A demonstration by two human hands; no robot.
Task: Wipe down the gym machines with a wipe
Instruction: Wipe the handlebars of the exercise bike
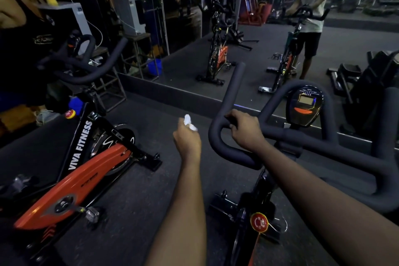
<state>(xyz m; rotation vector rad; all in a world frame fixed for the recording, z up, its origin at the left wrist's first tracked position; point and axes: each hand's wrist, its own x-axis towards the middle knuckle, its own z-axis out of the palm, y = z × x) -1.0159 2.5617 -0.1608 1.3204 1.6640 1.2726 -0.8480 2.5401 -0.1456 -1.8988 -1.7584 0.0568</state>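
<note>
Now left hand [187, 141] fingers pinch wipe [190, 122], beside handlebar [218, 142].

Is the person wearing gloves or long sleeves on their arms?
No. Both forearms are bare right up to the picture's edge, with no sleeve showing. The left hand and the right hand have no gloves, and I can see no watch, band or ring on either.

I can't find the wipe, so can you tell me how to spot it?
Start at the near bike's black handlebar, which the right hand grips. Just left of it, the left hand pinches the wipe. It's the only small, crumpled white thing among dark bikes.
</note>
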